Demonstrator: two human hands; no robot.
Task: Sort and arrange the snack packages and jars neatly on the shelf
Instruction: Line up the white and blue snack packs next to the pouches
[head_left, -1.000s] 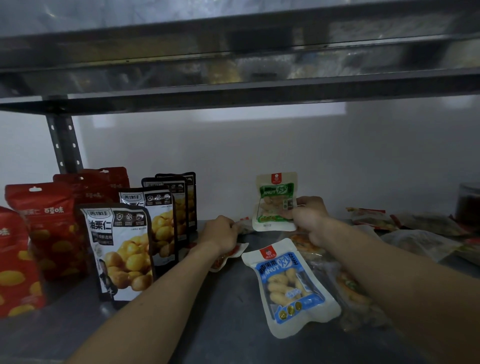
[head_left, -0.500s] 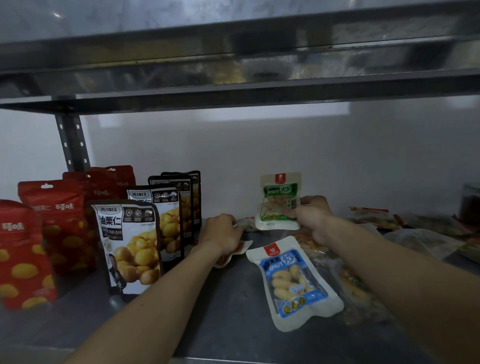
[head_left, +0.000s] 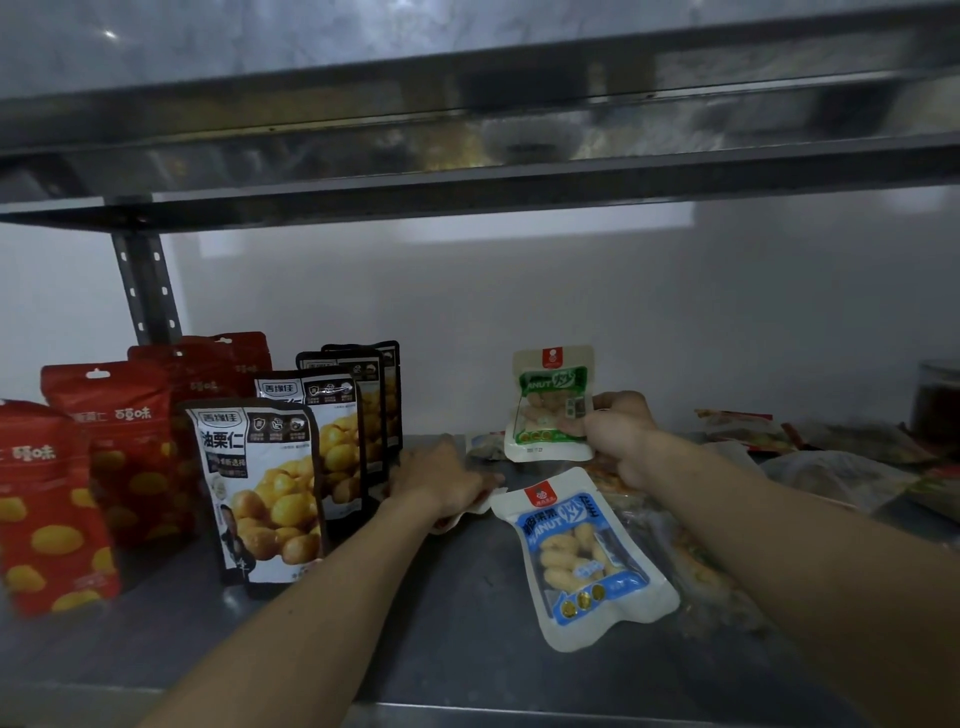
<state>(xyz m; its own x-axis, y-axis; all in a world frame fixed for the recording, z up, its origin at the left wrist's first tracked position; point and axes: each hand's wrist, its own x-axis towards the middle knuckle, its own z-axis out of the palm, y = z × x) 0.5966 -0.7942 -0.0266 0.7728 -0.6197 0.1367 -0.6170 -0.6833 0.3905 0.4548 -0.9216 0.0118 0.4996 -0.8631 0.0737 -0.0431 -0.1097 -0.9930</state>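
Steel shelf (head_left: 457, 654), low deck overhead, pale wall behind. Far left are the red pouches (head_left: 104, 441), standing in rows, lettering too blurry for me apart from a 味. Next come the chestnut pouches (head_left: 260, 483), lined up one behind another, and the front one reads 油栗仁.

The left hand (head_left: 441, 478) rests on a small flat pack (head_left: 470, 512) just beside them. Its fingers are hidden, so I can't tell if it's gripping or only pressing.

The green pack (head_left: 545, 410) is held upright near the wall, label showing "ANUT". The right hand (head_left: 618, 436) has its fingers clamped on the pack's right edge. The blue pack (head_left: 582, 551) lies flat in front, between the arms, with similar "NUT" lettering.

My take: thin packs like these flop, so square the green one face-out, lean it on something, and only then let go.

Further right is a heap of loose packs (head_left: 831, 467), then a jar (head_left: 937, 400).
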